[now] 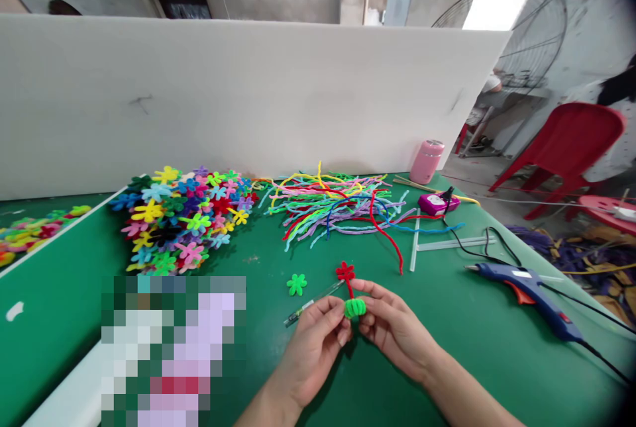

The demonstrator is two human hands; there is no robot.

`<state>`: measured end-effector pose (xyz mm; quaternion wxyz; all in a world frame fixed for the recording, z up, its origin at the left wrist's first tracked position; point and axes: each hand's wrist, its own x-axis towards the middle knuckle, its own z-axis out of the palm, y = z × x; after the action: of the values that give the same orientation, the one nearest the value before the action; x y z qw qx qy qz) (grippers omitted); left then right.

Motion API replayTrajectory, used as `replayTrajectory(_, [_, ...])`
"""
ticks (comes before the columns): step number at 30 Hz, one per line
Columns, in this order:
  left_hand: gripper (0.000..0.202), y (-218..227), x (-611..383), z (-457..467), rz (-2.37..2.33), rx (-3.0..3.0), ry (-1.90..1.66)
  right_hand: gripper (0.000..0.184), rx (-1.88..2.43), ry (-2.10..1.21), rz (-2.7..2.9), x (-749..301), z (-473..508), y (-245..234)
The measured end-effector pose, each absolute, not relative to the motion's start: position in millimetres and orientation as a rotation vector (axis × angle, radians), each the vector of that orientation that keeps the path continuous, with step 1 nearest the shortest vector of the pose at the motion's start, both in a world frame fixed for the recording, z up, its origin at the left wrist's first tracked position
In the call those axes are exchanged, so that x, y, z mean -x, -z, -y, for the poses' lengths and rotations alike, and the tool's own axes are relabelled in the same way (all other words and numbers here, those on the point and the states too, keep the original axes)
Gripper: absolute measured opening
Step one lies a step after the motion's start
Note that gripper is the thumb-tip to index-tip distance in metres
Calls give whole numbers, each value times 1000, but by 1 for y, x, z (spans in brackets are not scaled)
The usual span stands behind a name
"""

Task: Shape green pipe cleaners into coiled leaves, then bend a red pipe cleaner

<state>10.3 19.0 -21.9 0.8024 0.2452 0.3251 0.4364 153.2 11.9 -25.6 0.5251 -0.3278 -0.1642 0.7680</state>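
Observation:
My left hand (318, 339) and my right hand (392, 326) meet low in the middle of the view, both closed at the fingertips on a bright green coiled pipe cleaner (354, 308). Just above the coil rises a red pipe cleaner flower (344, 271) on a short red stem that runs down to it; whether the two are joined is hidden. On the green table, left of the red flower, lies a loose green pipe cleaner flower (297, 284). A clear pen (312, 306) rests slantwise behind my left hand.
Many-coloured finished flowers (171, 218) are heaped at back left. Loose pipe cleaners (338, 205) spread across the back. A blue glue gun (534, 298), glue sticks (414, 241), a purple box-like object (440, 203) and a pink cup (426, 161) are on the right. A white board (238, 102) stands behind.

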Motion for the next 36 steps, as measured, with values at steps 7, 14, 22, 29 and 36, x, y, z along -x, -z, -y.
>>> replayTrajectory(7, [14,17,-11,-17,-922,-833,-1009,27,842,-1763,421,-153,-14,26])
replayTrajectory(14, [29,20,-7,-15,-1129,-1667,-1088,31,869,-1743,538,-154,-11,29])
replayTrajectory(22, [13,14,-7,-17,-1113,-1735,-960,29,965,-1681,702,-154,-13,28])
replayTrajectory(29, [18,10,-9,-18,-1077,-1428,-915,25,996,-1494,1017,-155,-11,26])
replayTrajectory(36, [20,12,-11,-16,-1046,-1195,-895,20,1008,-1444,1101,-153,-10,28])
